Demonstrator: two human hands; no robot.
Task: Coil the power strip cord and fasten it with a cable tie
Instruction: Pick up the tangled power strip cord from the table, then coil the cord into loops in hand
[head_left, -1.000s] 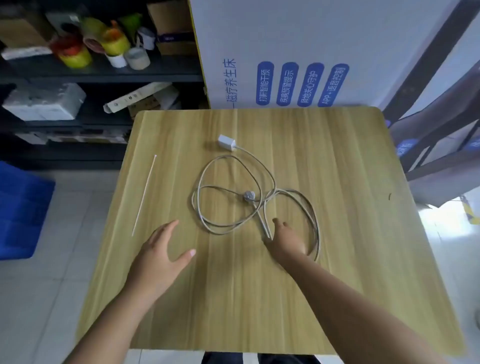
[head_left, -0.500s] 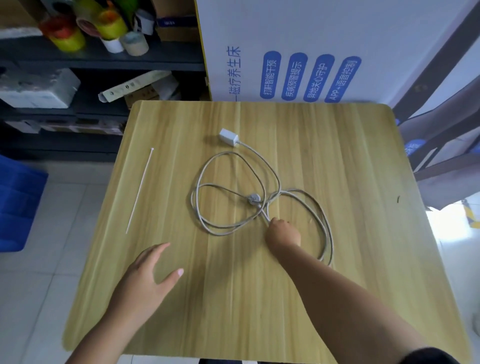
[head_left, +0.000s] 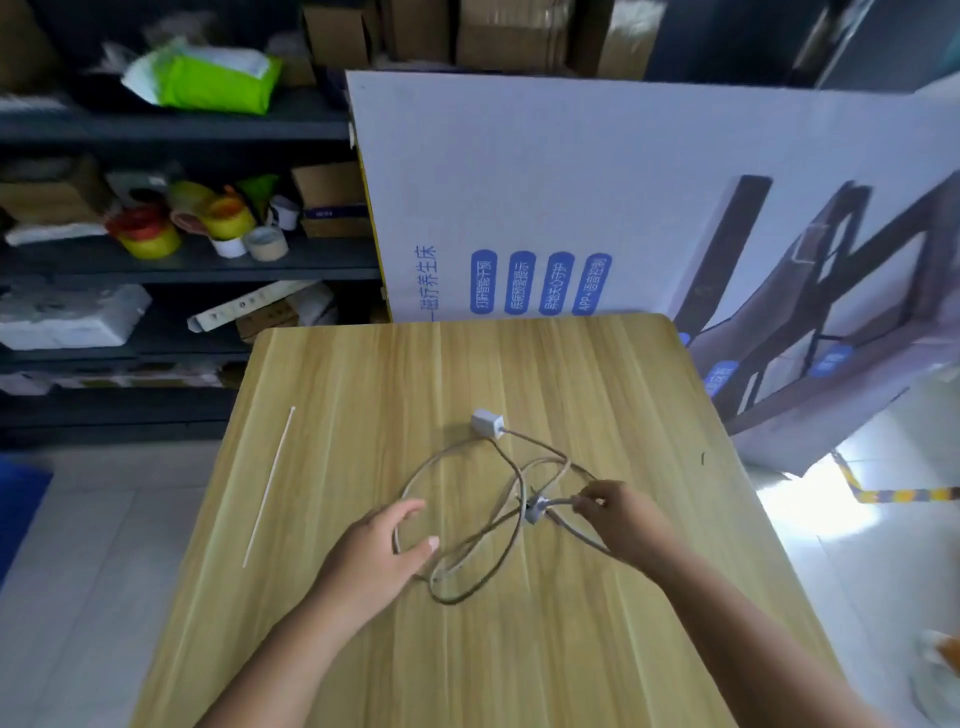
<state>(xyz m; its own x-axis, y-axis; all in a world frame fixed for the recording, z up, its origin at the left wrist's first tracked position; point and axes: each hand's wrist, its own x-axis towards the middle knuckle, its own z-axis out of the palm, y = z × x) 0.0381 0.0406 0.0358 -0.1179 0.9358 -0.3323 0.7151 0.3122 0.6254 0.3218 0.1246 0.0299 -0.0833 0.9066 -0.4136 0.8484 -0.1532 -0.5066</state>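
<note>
A grey cord (head_left: 457, 519) lies in loose, crossing loops on the middle of the wooden table (head_left: 519, 649). One end carries a small white block (head_left: 487, 422) at the far side of the loops; a grey plug (head_left: 535, 509) hangs just left of my right hand. My right hand (head_left: 621, 514) pinches the cord right behind that plug and holds it slightly off the table. My left hand (head_left: 382, 556) rests with fingers spread over the left part of the loops, holding nothing. A long white cable tie (head_left: 269, 486) lies straight near the table's left edge.
A big white printed cardboard box (head_left: 597, 208) stands against the table's far edge. Dark shelves (head_left: 182, 265) with tape rolls, boxes and packets fill the left background. Tiled floor shows on both sides of the table.
My right hand has closed on the cord by the plug and lifted it up and to the right. My left hand moved forward onto the loops. The camera tilted up.
</note>
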